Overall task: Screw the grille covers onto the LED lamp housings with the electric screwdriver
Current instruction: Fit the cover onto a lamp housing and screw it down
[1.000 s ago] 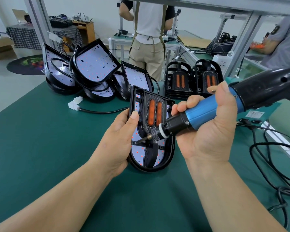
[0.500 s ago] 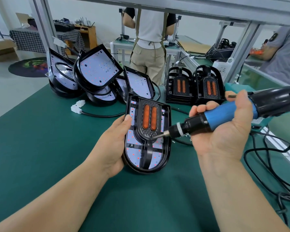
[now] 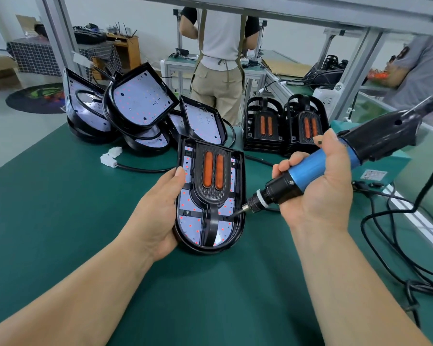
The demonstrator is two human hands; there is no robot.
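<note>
Screwdriver (image 3: 335, 171) bit on right grille cover (image 3: 211, 181) tab

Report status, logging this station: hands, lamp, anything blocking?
Left hand holds lamp housing by its left edge. Right hand grips electric screwdriver, bit at lower right arm of grille cover. Nothing blocking the bit.

Head view, downward over near workbench (image 3: 60, 221)
</note>
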